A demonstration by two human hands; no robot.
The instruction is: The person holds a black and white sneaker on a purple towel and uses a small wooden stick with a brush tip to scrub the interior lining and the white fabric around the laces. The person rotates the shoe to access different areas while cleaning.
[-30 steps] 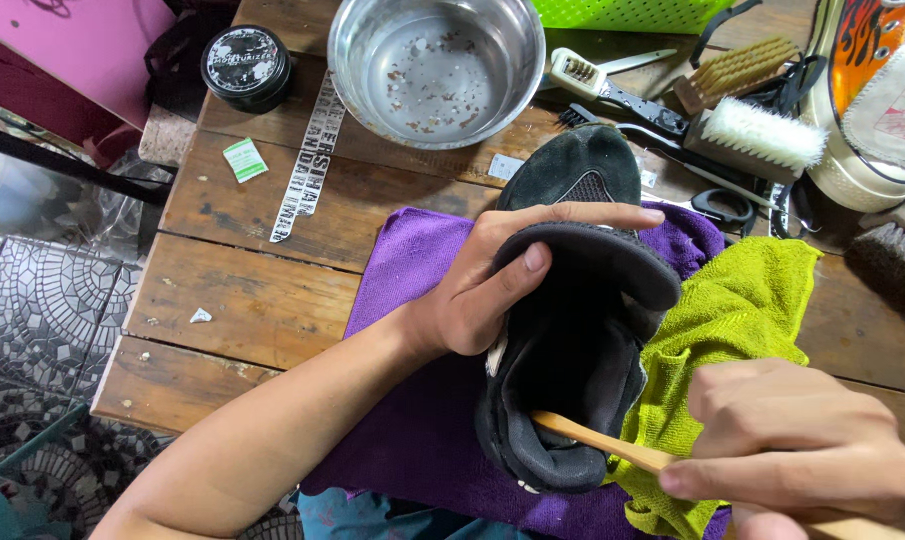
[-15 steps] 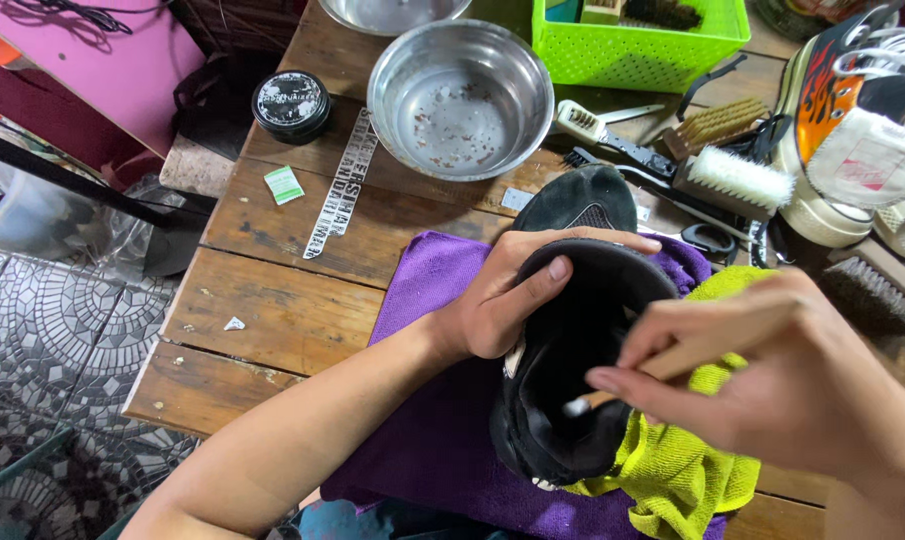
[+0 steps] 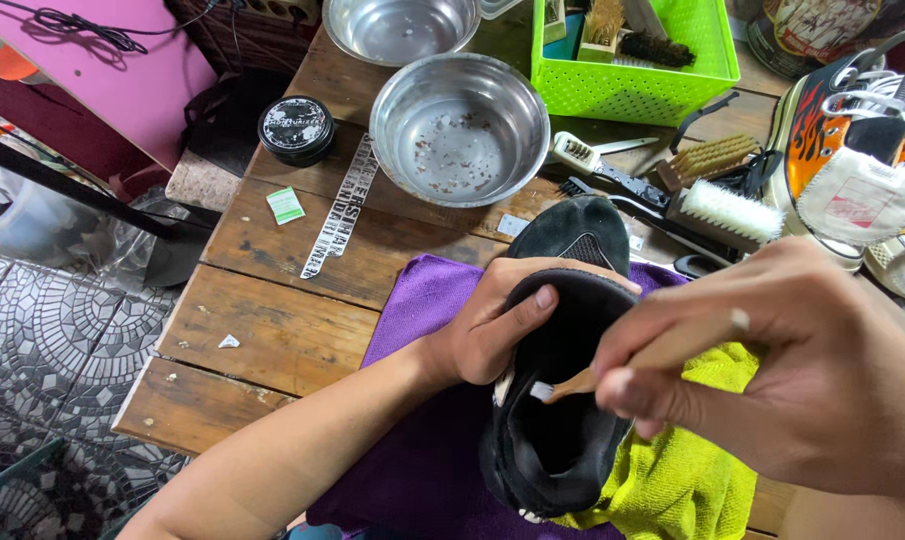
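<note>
Black shoe (image 3: pixel 557 420) is lying on a purple cloth (image 3: pixel 422 470) at the table's (image 3: pixel 272 330) near edge, opening facing up. Left hand (image 3: pixel 502 320) has its fingers wrapped over the collar, thumb along the rim. Right hand (image 3: pixel 772 370) is pinched tight around a wooden-handled brush (image 3: pixel 612 368), bristles poked inside the shoe. Yellow-green towel (image 3: pixel 682 470) sits just beside it, steel bowl (image 3: pixel 459 127) and green basket (image 3: pixel 632 60) further back.

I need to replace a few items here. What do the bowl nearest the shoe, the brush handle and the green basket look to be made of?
Bowl: polished metal, likely steel, going by its mirror-like sheen. Brush handle in the right hand: pale, matte, probably wood. Green basket: moulded plastic, with perforated walls.
</note>
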